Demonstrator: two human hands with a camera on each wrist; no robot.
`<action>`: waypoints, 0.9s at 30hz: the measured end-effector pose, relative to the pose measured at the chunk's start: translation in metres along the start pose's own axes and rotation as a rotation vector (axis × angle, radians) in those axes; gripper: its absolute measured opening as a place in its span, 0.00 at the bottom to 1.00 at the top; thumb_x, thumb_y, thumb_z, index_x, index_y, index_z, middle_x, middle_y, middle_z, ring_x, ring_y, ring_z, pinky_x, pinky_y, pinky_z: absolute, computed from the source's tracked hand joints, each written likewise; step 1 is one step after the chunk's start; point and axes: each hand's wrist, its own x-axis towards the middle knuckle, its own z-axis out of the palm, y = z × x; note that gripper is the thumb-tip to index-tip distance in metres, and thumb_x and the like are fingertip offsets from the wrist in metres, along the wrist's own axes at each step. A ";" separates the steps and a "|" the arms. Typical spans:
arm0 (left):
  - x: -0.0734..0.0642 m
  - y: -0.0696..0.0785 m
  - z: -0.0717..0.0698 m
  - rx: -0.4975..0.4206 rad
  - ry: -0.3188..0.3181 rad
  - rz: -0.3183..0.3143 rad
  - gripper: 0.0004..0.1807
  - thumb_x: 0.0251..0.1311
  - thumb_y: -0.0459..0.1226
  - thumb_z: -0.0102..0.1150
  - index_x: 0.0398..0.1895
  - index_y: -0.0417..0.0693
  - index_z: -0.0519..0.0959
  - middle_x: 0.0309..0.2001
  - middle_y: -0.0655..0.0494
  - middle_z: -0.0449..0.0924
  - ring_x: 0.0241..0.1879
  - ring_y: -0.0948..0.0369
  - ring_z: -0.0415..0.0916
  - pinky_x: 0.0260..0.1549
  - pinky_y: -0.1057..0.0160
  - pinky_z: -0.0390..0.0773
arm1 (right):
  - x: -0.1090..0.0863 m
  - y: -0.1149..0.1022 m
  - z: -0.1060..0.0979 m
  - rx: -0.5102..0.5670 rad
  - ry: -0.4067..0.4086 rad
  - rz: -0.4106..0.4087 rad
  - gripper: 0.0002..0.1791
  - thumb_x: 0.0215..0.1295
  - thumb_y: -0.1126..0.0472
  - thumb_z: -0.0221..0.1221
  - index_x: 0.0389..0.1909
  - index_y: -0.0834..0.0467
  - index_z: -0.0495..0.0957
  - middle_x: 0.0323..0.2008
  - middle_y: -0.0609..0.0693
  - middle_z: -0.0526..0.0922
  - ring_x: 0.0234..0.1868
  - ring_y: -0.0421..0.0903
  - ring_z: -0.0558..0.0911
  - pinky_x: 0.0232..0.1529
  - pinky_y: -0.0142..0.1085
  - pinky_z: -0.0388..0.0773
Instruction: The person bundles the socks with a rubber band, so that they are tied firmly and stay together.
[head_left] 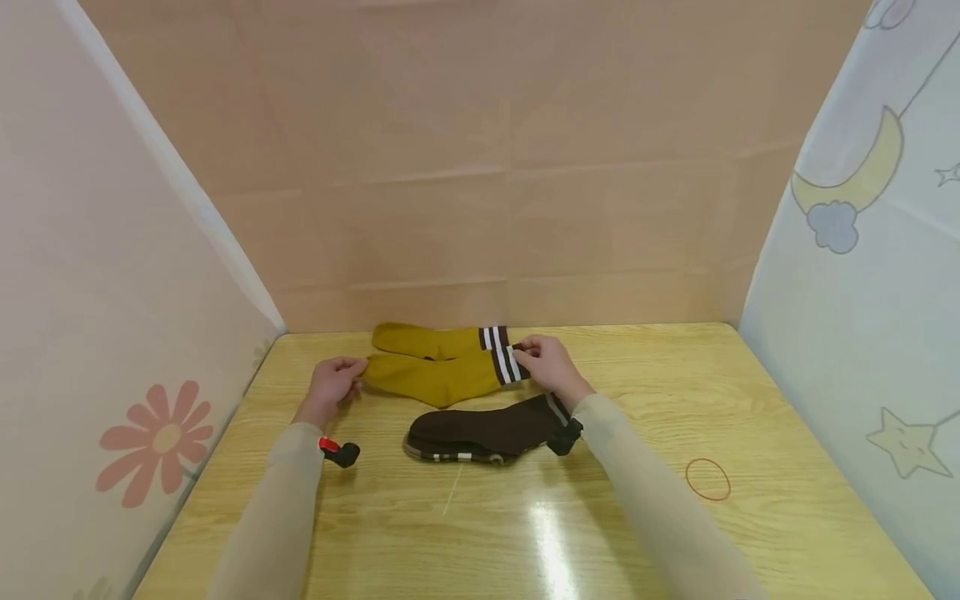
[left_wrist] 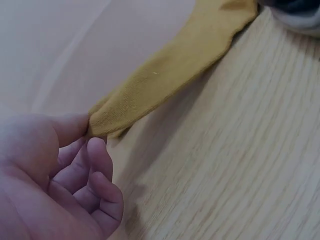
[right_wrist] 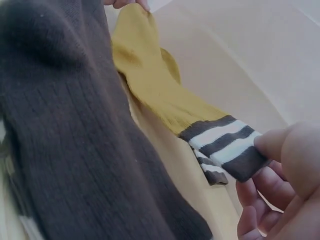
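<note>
A mustard-yellow sock (head_left: 438, 377) with a dark cuff and white stripes is stretched between my two hands. My left hand (head_left: 332, 387) pinches its toe end between thumb and finger, as the left wrist view shows. At the cuff, my right hand (head_left: 551, 364) pinches the striped edge (right_wrist: 240, 145). Just behind it lies a second yellow sock (head_left: 427, 338) with the same striped cuff, partly hidden by the front one. Nearer to me, dark brown socks (head_left: 480, 429) lie stacked, their cuff end under my right wrist.
The wooden table (head_left: 390, 533) has a red oval mark (head_left: 708, 479) on its right side. A plain beige sheet (head_left: 480, 167) rises behind the table's back edge. Patterned sheets stand at the left (head_left: 112, 292) and right (head_left: 847, 333).
</note>
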 end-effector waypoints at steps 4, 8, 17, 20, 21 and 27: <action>-0.003 0.001 -0.001 0.008 -0.007 -0.003 0.26 0.77 0.47 0.59 0.67 0.37 0.77 0.45 0.54 0.78 0.33 0.63 0.76 0.36 0.67 0.78 | -0.004 -0.001 -0.005 0.037 0.004 -0.010 0.18 0.77 0.54 0.61 0.57 0.63 0.83 0.51 0.59 0.86 0.49 0.54 0.83 0.47 0.47 0.80; -0.005 0.001 -0.001 -0.003 -0.015 0.012 0.26 0.78 0.46 0.58 0.67 0.37 0.76 0.47 0.52 0.79 0.33 0.64 0.76 0.36 0.68 0.79 | -0.008 0.000 -0.010 0.029 0.018 -0.027 0.18 0.79 0.53 0.59 0.57 0.61 0.82 0.50 0.58 0.87 0.48 0.53 0.82 0.49 0.47 0.79; -0.013 0.009 0.006 -0.014 -0.044 0.069 0.26 0.77 0.48 0.59 0.63 0.35 0.78 0.43 0.57 0.79 0.34 0.62 0.78 0.38 0.67 0.82 | -0.013 0.006 -0.023 0.031 0.048 -0.024 0.22 0.83 0.50 0.53 0.61 0.63 0.80 0.55 0.61 0.84 0.53 0.56 0.81 0.57 0.53 0.77; -0.014 0.013 0.009 0.003 -0.061 0.095 0.26 0.76 0.49 0.60 0.62 0.34 0.79 0.41 0.58 0.79 0.34 0.62 0.79 0.37 0.65 0.82 | -0.015 0.008 -0.028 0.054 0.051 -0.008 0.23 0.83 0.49 0.51 0.62 0.64 0.79 0.54 0.61 0.84 0.52 0.56 0.80 0.57 0.52 0.77; -0.015 0.014 0.010 0.008 -0.072 0.102 0.27 0.76 0.49 0.60 0.62 0.34 0.79 0.40 0.58 0.80 0.34 0.61 0.79 0.37 0.65 0.82 | -0.015 0.008 -0.030 0.074 0.044 0.000 0.23 0.83 0.49 0.51 0.62 0.63 0.78 0.54 0.61 0.83 0.52 0.56 0.79 0.56 0.52 0.77; -0.018 0.023 0.013 0.029 -0.142 0.123 0.27 0.76 0.49 0.61 0.62 0.34 0.79 0.40 0.59 0.81 0.34 0.60 0.80 0.35 0.64 0.82 | -0.021 0.009 -0.043 0.080 0.006 -0.001 0.22 0.84 0.49 0.51 0.60 0.62 0.79 0.57 0.61 0.82 0.56 0.57 0.78 0.58 0.53 0.75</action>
